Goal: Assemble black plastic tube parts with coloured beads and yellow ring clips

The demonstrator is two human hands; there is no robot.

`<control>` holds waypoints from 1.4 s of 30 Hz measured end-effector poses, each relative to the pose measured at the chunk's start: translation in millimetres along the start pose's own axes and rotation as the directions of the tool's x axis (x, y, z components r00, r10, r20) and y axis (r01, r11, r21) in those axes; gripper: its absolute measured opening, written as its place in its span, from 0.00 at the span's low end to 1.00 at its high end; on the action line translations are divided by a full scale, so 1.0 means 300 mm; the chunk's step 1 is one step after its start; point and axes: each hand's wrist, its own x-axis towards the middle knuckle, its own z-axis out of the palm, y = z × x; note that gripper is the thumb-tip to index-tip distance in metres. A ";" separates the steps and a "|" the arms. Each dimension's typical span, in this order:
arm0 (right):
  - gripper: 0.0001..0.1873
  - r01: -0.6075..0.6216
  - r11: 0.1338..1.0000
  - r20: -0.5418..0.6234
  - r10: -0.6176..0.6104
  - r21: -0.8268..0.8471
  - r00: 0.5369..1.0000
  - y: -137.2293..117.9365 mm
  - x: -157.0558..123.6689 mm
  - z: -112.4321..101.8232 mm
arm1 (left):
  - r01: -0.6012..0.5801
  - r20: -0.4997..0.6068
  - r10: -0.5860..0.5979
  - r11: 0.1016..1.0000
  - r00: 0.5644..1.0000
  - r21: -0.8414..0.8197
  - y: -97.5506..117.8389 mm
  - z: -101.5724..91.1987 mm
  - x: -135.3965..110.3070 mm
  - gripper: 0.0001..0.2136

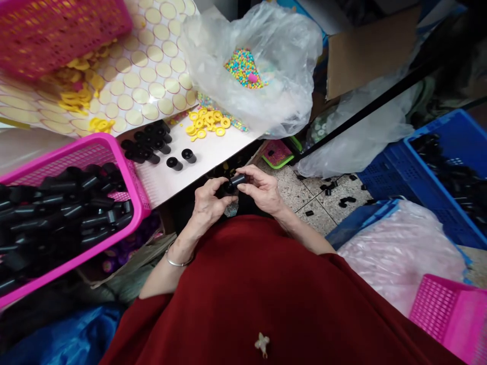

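Both my hands meet just below the white table's (213, 152) front edge, over my red lap. My left hand (208, 203) and my right hand (262, 190) are closed around a small black plastic tube (236, 180) held between the fingertips. A silver bangle sits on my left wrist. On the table just above stand several loose black tubes (152, 144) and a scatter of yellow rings (207, 123). A clear plastic bag (266, 96) behind them holds tiny multicoloured beads (243, 67).
A pink basket (125, 167) full of black tubes sits at the left. A sheet of round stickers (152, 61) and another pink basket (57, 30) lie at the back left. A blue crate (384, 177) of black parts, a pinkish bag (399, 253) and a pink basket (449, 314) stand at the right.
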 end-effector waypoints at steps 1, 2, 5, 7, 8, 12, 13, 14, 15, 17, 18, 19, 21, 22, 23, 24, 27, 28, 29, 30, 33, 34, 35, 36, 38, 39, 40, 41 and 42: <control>0.16 0.007 0.999 0.003 -0.007 -0.038 1.000 0.003 0.000 -0.008 | -0.023 0.004 0.023 1.000 1.000 0.003 0.002 -0.001 0.003 0.18; 0.16 0.018 0.997 0.008 -0.017 -0.069 1.000 0.006 0.000 -0.015 | -0.046 0.010 0.046 0.999 0.999 0.004 0.006 -0.002 0.007 0.17; 0.16 0.090 0.986 0.051 -0.083 -0.143 0.995 0.005 0.002 -0.026 | -0.099 0.025 0.099 0.995 0.995 0.003 0.014 -0.006 0.017 0.15; 0.15 0.166 0.966 0.101 -0.148 -0.200 0.984 0.001 0.005 -0.027 | -0.110 0.037 0.110 0.994 0.993 0.007 0.013 -0.007 0.020 0.15; 0.15 0.205 0.951 0.135 -0.177 -0.231 0.975 -0.001 0.007 -0.025 | -0.115 0.051 0.115 0.993 0.992 0.009 0.011 -0.007 0.021 0.15; 0.16 0.323 0.885 0.239 -0.252 -0.334 0.938 0.000 0.015 -0.011 | -0.143 0.106 0.140 0.990 0.984 0.021 -0.006 -0.006 0.026 0.16; 0.17 0.340 0.874 0.245 -0.265 -0.347 0.933 0.002 0.016 -0.006 | -0.146 0.093 0.144 0.989 0.985 0.016 -0.012 -0.007 0.028 0.18; 0.18 0.349 0.868 0.246 -0.273 -0.352 0.930 0.005 0.017 0.000 | -0.148 0.072 0.147 0.989 0.986 0.005 -0.017 -0.009 0.029 0.19; 0.18 0.346 0.870 0.246 -0.271 -0.350 0.931 0.008 0.018 0.007 | -0.151 0.047 0.151 0.989 0.987 -0.008 -0.022 -0.011 0.029 0.19; 0.18 0.304 0.896 0.227 -0.239 -0.322 0.944 0.014 0.019 0.025 | -0.170 -0.010 0.170 0.985 0.985 -0.038 -0.035 -0.016 0.027 0.18; 0.17 0.264 0.917 0.200 -0.210 -0.301 0.957 0.018 0.021 0.037 | -0.190 -0.033 0.189 0.981 0.981 -0.047 -0.042 -0.018 0.024 0.17; 0.16 0.216 0.937 0.163 -0.176 -0.276 0.971 0.021 0.024 0.051 | -0.218 -0.056 0.215 0.975 0.975 -0.051 -0.051 -0.019 0.021 0.16; 0.13 0.121 0.966 0.095 -0.101 -0.229 0.990 0.024 0.034 0.082 | -0.292 -0.114 0.286 0.955 0.951 -0.045 -0.071 -0.021 0.018 0.14; 0.12 0.083 0.973 0.080 -0.067 -0.215 0.995 0.024 0.042 0.099 | -0.334 -0.148 0.326 0.942 0.934 -0.031 -0.081 -0.022 0.018 0.13; 0.11 0.051 0.977 0.079 -0.036 -0.208 0.996 0.022 0.053 0.116 | -0.370 -0.179 0.363 0.929 0.914 -0.010 -0.091 -0.025 0.019 0.13; 0.11 0.024 0.978 0.090 -0.005 -0.207 0.996 0.019 0.065 0.133 | -0.396 -0.204 0.391 0.918 0.898 0.014 -0.099 -0.029 0.021 0.12; 0.14 -0.059 0.982 0.134 0.084 -0.179 0.988 0.019 0.115 0.186 | -0.401 -0.236 0.406 0.913 0.883 0.070 -0.116 -0.063 0.027 0.12; 0.16 -0.090 0.983 0.136 0.112 -0.158 0.984 0.026 0.135 0.205 | -0.373 -0.256 0.386 0.923 0.886 0.100 -0.122 -0.079 0.026 0.12; 0.17 -0.120 0.983 0.127 0.138 -0.142 0.982 0.038 0.157 0.225 | -0.324 -0.297 0.353 0.935 0.887 0.145 -0.130 -0.098 0.024 0.11; 0.18 -0.141 0.981 0.103 0.156 -0.135 0.982 0.055 0.180 0.246 | -0.255 -0.355 0.311 0.947 0.882 0.196 -0.141 -0.116 0.020 0.11; 0.24 -0.157 0.968 -0.004 0.159 -0.194 0.987 0.128 0.249 0.311 | -0.022 -0.526 0.150 0.970 0.837 0.243 -0.191 -0.163 0.007 0.13; 0.26 -0.153 0.961 -0.023 0.151 -0.232 0.988 0.154 0.268 0.331 | 0.027 -0.547 0.096 0.977 0.832 0.212 -0.210 -0.174 0.006 0.12; 0.28 -0.147 0.952 -0.033 0.143 -0.268 0.989 0.178 0.285 0.349 | 0.062 -0.550 0.047 0.982 0.834 0.177 -0.226 -0.183 0.008 0.12; 0.29 -0.141 0.943 -0.034 0.137 -0.302 0.990 0.198 0.300 0.365 | 0.093 -0.544 0.002 0.985 0.839 0.148 -0.239 -0.190 0.014 0.12; 0.29 -0.129 0.926 -0.028 0.127 -0.356 0.992 0.225 0.326 0.391 | 0.162 -0.532 -0.073 0.979 0.843 0.121 -0.251 -0.200 0.039 0.11; 0.27 -0.123 0.919 -0.029 0.121 -0.374 0.992 0.233 0.340 0.402 | 0.199 -0.535 -0.109 0.973 0.838 0.113 -0.250 -0.205 0.057 0.10; 0.26 -0.121 0.914 -0.030 0.118 -0.387 0.993 0.238 0.356 0.413 | 0.231 -0.541 -0.141 0.968 0.829 0.102 -0.247 -0.210 0.079 0.10; 0.25 -0.122 0.911 -0.030 0.120 -0.395 0.992 0.241 0.376 0.424 | 0.249 -0.546 -0.163 0.965 0.822 0.086 -0.243 -0.214 0.102 0.09; 0.24 -0.126 0.909 -0.026 0.126 -0.398 0.992 0.244 0.400 0.434 | 0.255 -0.550 -0.178 0.964 0.816 0.067 -0.238 -0.219 0.126 0.09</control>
